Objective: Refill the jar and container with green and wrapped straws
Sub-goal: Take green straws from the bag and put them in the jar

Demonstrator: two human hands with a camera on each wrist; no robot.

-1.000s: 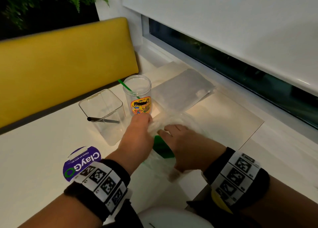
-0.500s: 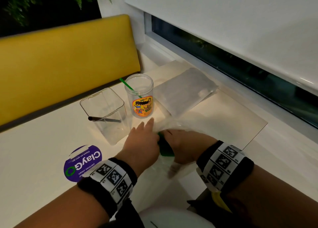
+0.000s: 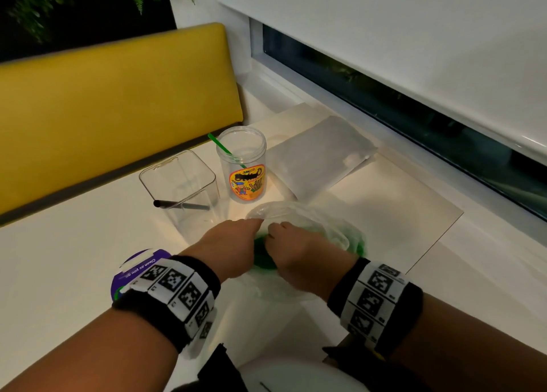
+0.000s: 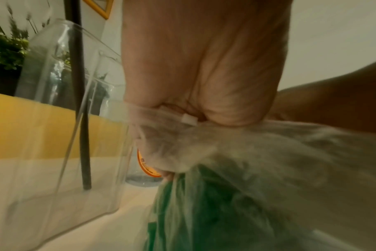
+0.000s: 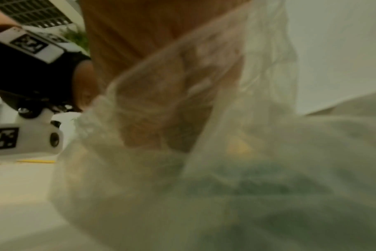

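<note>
Under left hand point(image 4: 204, 68): bag point(image 4: 258, 161) zip pinched.

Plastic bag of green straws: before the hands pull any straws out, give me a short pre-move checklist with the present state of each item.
1. Left hand grips the plastic bag edge: ok.
2. Right hand inside the bag mouth: ok.
3. Right hand's hold on the green straws: cannot tell, hidden by film.
4. Jar upright, open, with one green straw in it: ok.
5. Square container upright, open, with one dark straw in it: ok.
6. Wrapped straws located: cannot tell.
</note>
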